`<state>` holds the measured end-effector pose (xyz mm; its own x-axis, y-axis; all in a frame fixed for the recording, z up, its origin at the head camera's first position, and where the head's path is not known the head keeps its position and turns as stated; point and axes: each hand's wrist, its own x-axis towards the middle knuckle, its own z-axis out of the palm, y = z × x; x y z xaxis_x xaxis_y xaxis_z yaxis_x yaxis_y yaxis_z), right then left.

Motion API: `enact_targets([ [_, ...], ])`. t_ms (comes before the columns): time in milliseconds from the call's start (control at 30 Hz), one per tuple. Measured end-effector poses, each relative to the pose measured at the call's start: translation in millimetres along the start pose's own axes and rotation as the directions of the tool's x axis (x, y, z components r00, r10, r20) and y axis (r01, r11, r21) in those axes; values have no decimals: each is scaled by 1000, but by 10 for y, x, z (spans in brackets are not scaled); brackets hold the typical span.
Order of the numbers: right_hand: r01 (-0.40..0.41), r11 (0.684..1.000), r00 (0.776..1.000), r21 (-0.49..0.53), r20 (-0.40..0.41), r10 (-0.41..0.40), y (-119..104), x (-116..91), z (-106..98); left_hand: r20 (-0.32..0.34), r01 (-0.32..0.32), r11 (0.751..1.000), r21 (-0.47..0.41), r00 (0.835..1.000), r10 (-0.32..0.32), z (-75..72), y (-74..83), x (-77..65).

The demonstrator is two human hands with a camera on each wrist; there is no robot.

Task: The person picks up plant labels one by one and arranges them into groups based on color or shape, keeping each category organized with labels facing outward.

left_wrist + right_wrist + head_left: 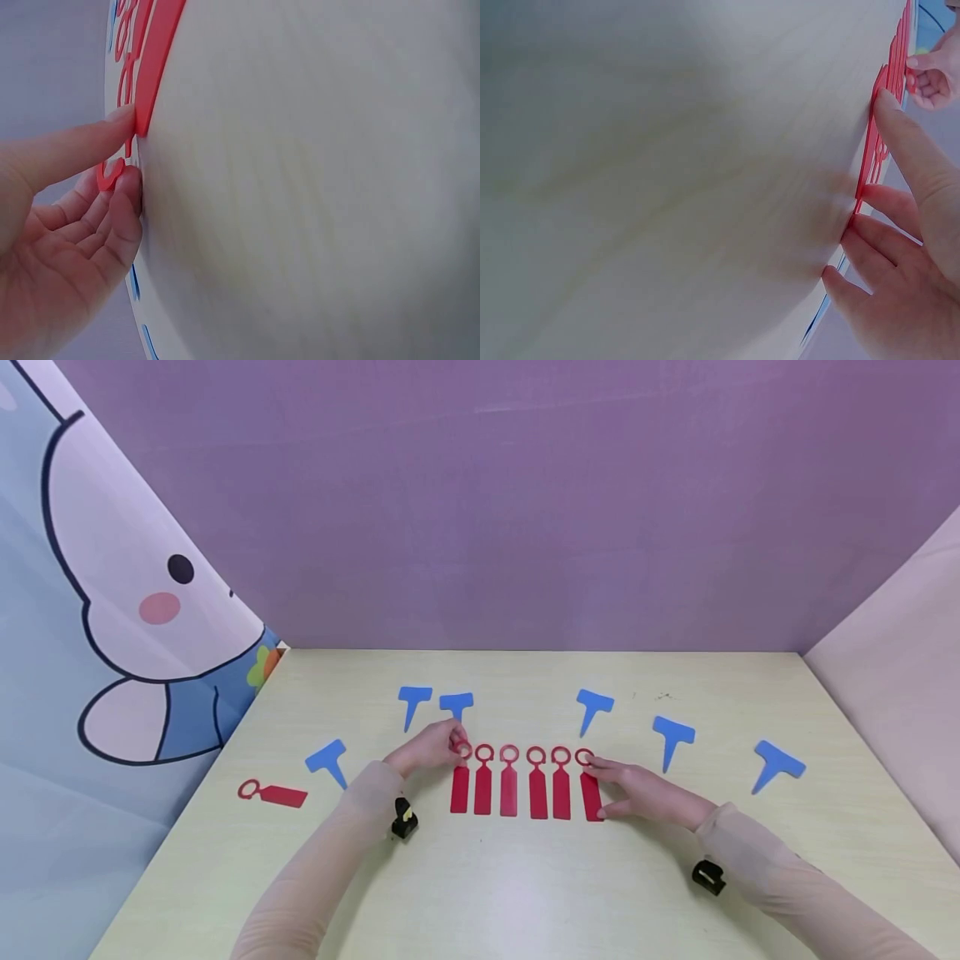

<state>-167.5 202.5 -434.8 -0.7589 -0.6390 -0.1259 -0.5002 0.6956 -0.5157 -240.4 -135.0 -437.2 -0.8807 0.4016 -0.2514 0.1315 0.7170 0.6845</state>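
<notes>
Left fingers (453,732) and right fingers (609,769) touch tags (460,790) (591,795) (red).

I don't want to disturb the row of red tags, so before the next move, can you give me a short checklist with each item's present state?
1. Left hand on the leftmost red tag: ok, at its upper end.
2. Right hand on the rightmost red tag: ok, at both its upper and lower ends.
3. Rightmost red tag parallel to its neighbours: not ok, it slants.
4. Every red tag in the row: not ok, a loose red tag lies apart at far left.
5. Blue marker clear of the left hand: cannot tell, its lower tip is hidden.
</notes>
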Motion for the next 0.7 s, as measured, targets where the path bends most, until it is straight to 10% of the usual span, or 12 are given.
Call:
enact_targets([
  [700, -18, 1000, 1000, 11, 6, 18, -6, -3, -4, -8, -27, 997, 77, 1000, 28, -5, -44, 13],
])
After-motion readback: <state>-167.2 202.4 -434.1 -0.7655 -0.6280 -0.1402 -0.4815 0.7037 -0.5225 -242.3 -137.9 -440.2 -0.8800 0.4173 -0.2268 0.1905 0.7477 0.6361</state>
